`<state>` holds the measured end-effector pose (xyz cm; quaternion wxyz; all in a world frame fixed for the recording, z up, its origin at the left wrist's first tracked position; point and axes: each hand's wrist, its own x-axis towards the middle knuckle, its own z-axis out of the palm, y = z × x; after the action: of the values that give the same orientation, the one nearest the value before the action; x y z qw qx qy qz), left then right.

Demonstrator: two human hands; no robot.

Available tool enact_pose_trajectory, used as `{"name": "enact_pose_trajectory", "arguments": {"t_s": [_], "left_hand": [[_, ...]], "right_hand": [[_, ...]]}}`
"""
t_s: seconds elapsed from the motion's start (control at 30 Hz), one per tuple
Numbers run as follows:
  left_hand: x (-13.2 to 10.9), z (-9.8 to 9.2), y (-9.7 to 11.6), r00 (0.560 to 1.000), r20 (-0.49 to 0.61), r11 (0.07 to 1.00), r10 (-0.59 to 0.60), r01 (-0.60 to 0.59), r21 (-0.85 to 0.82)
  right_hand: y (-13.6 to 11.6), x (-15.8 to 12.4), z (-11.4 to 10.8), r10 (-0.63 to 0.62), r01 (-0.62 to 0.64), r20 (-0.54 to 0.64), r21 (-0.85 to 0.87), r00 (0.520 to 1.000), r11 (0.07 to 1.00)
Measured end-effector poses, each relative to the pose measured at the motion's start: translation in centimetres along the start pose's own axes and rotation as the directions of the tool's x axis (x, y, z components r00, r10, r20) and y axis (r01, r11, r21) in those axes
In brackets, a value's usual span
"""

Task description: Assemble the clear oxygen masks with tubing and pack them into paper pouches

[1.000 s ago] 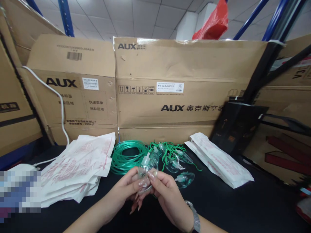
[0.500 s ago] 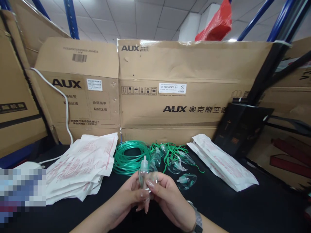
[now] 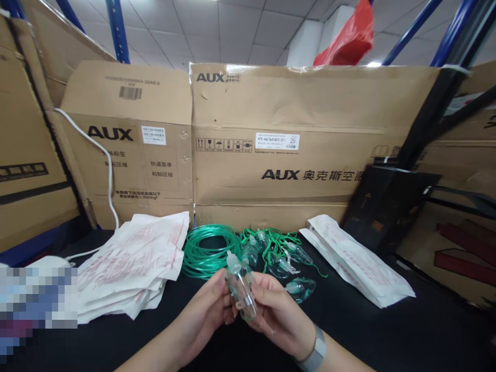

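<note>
Both of my hands hold a clear oxygen mask (image 3: 243,289) low in the middle of the head view, its pale connector pointing up and away. My left hand (image 3: 211,307) grips its left edge with curled fingers. On the other side, my right hand (image 3: 277,302) pinches it between thumb and fingers; a metal-band watch is on that wrist. Just beyond lie a coil of green tubing (image 3: 194,258) and a pile of similar masks (image 3: 279,264) with green straps. One separate mask (image 3: 302,289) rests to the right of my right hand.
A stack of white printed paper packets (image 3: 132,263) lies at the left, and another packet (image 3: 356,261) at the right. Cardboard panels (image 3: 310,103) stand across the back. A black box (image 3: 387,206) leans at the right rear, and a white cable (image 3: 110,175) hangs at the left.
The mask has turned in my hands, so its clear body now faces me more fully. My fingers have shifted outward along its sides; the right thumb has moved off its front.
</note>
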<state>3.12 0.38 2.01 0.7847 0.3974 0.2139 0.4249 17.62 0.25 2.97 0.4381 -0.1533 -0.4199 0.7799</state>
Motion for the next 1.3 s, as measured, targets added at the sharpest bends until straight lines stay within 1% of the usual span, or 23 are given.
{"name": "enact_pose_trajectory", "arguments": {"t_s": [0.1, 0.27, 0.43, 0.6, 0.67, 0.8, 0.87, 0.93, 1.07, 1.2, 1.3], "left_hand": [[0.0, -0.2, 0.2, 0.999, 0.038, 0.999, 0.029, -0.028, -0.036], [-0.3, -0.1, 0.4, 0.995, 0.073, 0.997, 0.069, -0.065, -0.051], [-0.5, 0.5, 0.8, 0.994, 0.036, 0.995, 0.100, -0.100, -0.021], [-0.3, 0.7, 0.7, 0.998, -0.017, 0.998, 0.059, -0.059, -0.017], [-0.2, 0.6, 0.6, 0.998, -0.044, 0.998, 0.055, -0.056, -0.019], [0.1, 0.2, 0.3, 0.992, -0.108, 0.996, 0.067, -0.072, -0.048], [0.2, 0.0, 0.3, 0.990, -0.125, 0.996, 0.060, -0.066, -0.051], [0.2, -0.1, 0.4, 0.991, -0.120, 0.997, 0.054, -0.059, -0.042], [0.2, -0.5, 0.7, 0.993, -0.104, 0.998, 0.060, -0.062, -0.020], [0.1, -0.6, 1.1, 0.995, -0.066, 0.997, 0.078, -0.077, 0.019], [0.1, -0.5, 1.2, 0.995, -0.044, 0.996, 0.084, -0.083, 0.034]], "right_hand": [[-0.3, 0.1, -0.1, -0.004, 0.003, 0.015, 0.037, 1.000, 0.999], [-0.4, 0.1, 0.1, -0.010, 0.010, 0.006, 0.028, 1.000, 1.000], [-0.3, 0.2, 0.0, 0.029, -0.029, -0.028, -0.016, 0.999, 0.999], [0.2, 0.5, -0.1, 0.004, -0.011, -0.057, -0.113, 0.998, 0.994], [0.4, 0.6, -0.1, -0.025, 0.009, -0.095, -0.164, 0.995, 0.986], [0.9, 0.7, 0.2, -0.133, 0.073, -0.174, -0.316, 0.976, 0.946], [0.9, 0.6, 0.3, -0.152, 0.075, -0.187, -0.362, 0.971, 0.929], [0.9, 0.6, 0.3, -0.154, 0.072, -0.188, -0.384, 0.970, 0.921], [0.8, 0.4, 0.5, -0.148, 0.085, -0.156, -0.353, 0.977, 0.932], [0.8, 0.4, 0.7, -0.136, 0.093, -0.125, -0.299, 0.983, 0.950], [0.9, 0.5, 0.7, -0.136, 0.099, -0.132, -0.255, 0.982, 0.962]]}}
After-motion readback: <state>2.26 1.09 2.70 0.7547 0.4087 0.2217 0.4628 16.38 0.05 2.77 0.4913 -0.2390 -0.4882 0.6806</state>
